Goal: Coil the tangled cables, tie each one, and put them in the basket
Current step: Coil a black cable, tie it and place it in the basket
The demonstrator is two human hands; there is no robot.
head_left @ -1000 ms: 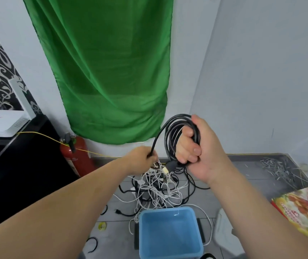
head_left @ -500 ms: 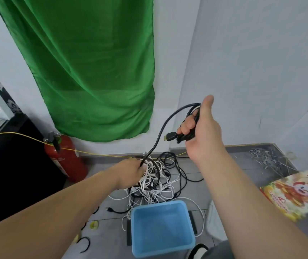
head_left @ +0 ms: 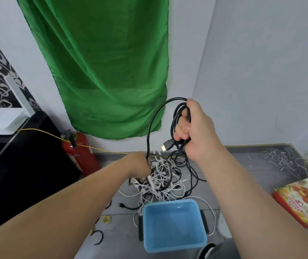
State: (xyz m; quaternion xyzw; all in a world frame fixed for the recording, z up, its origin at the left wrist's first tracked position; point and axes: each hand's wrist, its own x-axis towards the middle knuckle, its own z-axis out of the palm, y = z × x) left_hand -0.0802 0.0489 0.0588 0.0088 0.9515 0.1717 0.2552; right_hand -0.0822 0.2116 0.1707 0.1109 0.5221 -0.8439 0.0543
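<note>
Above the tangle (head_left: 160,174), my R hand (head_left: 198,131) fists the black cable (head_left: 148,139) coils, L hand (head_left: 139,164) pinches its run; seems stiff, springy, so clamp loops.

- A green cloth (head_left: 108,71) hangs on the white wall.
- A red fire extinguisher (head_left: 80,156) stands just below the cloth's lower left corner.
- Left of the cloth stands a black cabinet (head_left: 28,165) with a white router (head_left: 0,121) on top.
- A thin yellow wire (head_left: 43,132) runs from the router past the extinguisher, below the cloth's hem.
- A colourful printed box (head_left: 304,199) lies well to the cloth's lower right, with a pile of pale scraps (head_left: 280,157) near it.
</note>
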